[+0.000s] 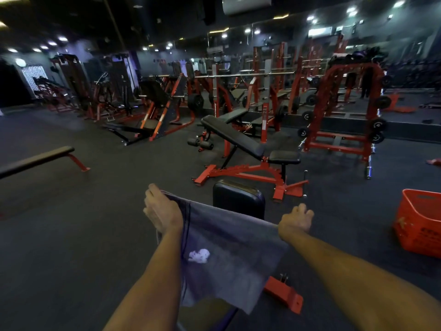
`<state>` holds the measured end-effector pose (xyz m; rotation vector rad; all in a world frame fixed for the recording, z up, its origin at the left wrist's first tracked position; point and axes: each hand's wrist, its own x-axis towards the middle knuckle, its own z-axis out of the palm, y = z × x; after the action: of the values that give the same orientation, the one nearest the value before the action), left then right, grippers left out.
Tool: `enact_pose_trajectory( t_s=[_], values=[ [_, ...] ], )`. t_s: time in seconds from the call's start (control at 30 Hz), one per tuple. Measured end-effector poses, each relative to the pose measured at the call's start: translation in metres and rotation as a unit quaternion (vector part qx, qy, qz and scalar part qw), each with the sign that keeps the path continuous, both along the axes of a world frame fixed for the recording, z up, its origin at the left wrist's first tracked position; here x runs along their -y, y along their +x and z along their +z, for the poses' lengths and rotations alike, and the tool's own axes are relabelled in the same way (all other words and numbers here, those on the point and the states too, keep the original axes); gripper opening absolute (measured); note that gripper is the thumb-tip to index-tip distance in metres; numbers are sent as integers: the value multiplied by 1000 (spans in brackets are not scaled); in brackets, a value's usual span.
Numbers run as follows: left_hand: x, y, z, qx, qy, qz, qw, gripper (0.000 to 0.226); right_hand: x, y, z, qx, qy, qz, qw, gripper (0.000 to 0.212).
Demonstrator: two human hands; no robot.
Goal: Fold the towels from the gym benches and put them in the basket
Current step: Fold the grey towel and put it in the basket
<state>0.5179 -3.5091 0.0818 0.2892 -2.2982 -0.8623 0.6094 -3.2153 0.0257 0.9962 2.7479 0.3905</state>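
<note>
Grey towel [226, 247] hangs gripped between left hand [162, 211] and right hand [294, 222], arms outstretched.

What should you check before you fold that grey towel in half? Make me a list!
1. Grip of the left hand on one top corner of the towel: ok.
2. Grip of the right hand on the other top corner: ok.
3. Towel hanging spread out between both hands: ok.
4. Towel clean: cannot tell; the white patch may be a stain or a print.
5. Orange basket upright on the floor to the right: ok.
6. Room left inside the basket: cannot tell.
</note>
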Motion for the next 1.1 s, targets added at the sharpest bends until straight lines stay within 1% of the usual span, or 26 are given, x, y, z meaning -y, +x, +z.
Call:
enact_pose_trajectory(
  t_s=[0.07,0.1,0.13,0.2,0.3,0.4,0.47,0.57,0.63,0.7,0.77,0.83,0.87,0.9,0.93,0.97,1.0,1.03,1.1],
  values=[
    [1,0,-1,1,-19,5,1000,51,-2,1,-3,19,-19,-5,1000,43],
    [1,-1,-1,3,-27,11,1000,51,-3,1,-5,9,-41,-8,999,43],
    [3,-2,-2,6,-30,18,999,51,-4,0,-6,-23,-73,-19,997,42],
    [6,-3,-4,16,-24,27,999,50,-6,-1,-7,-146,-147,-56,977,37],
    [12,-3,-9,29,-1,42,999,47,-8,-2,-4,-338,-214,-78,913,26],
    [14,-4,-13,10,40,61,997,40,-5,-1,7,-477,-199,-58,854,24],
    [13,-2,-14,-45,72,66,994,32,-3,-1,15,-560,-179,-22,808,22],
    [15,2,-7,-144,132,62,979,26,-5,-2,28,-622,-190,4,759,20],
    [17,2,0,-182,155,64,969,27,-10,-6,38,-638,-231,24,734,17],
    [19,-2,6,-175,158,54,970,28,-13,-9,48,-651,-289,32,701,14],
    [20,-7,9,-103,129,56,985,30,-14,-13,54,-670,-330,4,666,16],
    [18,-12,14,-3,103,79,992,41,-7,-21,57,-670,-356,-65,648,20],
    [15,-14,18,41,114,89,989,46,-2,-26,58,-659,-369,-111,646,21],
    [10,-15,22,82,133,92,983,48,2,-29,61,-639,-376,-155,653,20],
    [5,-15,26,122,143,88,978,47,7,-33,63,-614,-376,-181,670,21],
    [1,-15,30,159,141,74,975,44,13,-34,67,-586,-380,-184,692,23],
    [-4,-16,32,186,131,44,973,41,21,-37,70,-561,-393,-161,711,22],
    [-11,-17,34,204,116,2,972,40,29,-39,73,-545,-415,-127,717,16],
    [-26,-18,38,220,82,-109,966,34,49,-42,75,-508,-469,-59,720,2]
  ],
)
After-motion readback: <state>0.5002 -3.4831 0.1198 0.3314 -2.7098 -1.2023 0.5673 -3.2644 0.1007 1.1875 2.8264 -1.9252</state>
